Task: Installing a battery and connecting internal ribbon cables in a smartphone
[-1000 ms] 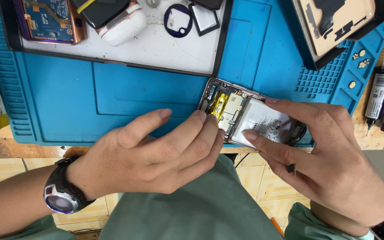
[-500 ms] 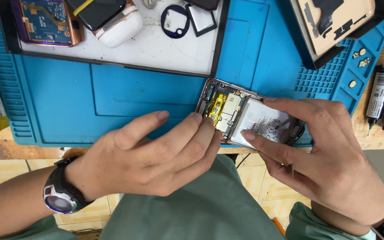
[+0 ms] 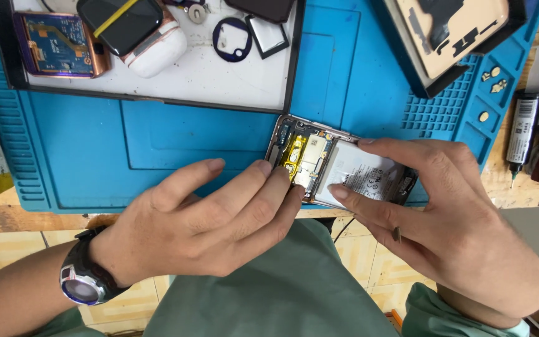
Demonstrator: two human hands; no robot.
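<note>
Blue ribbed silicone mat on the worktop carries an opened silver phone with white battery, steadied by the right hand in a pinching grip while left hand fingertips press its near edge—best kept gentle.

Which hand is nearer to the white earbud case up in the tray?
Left. The left hand lies below the white earbud case, fingertips at the opened phone. The right hand grips the phone's other end, farther right of the case.
</note>
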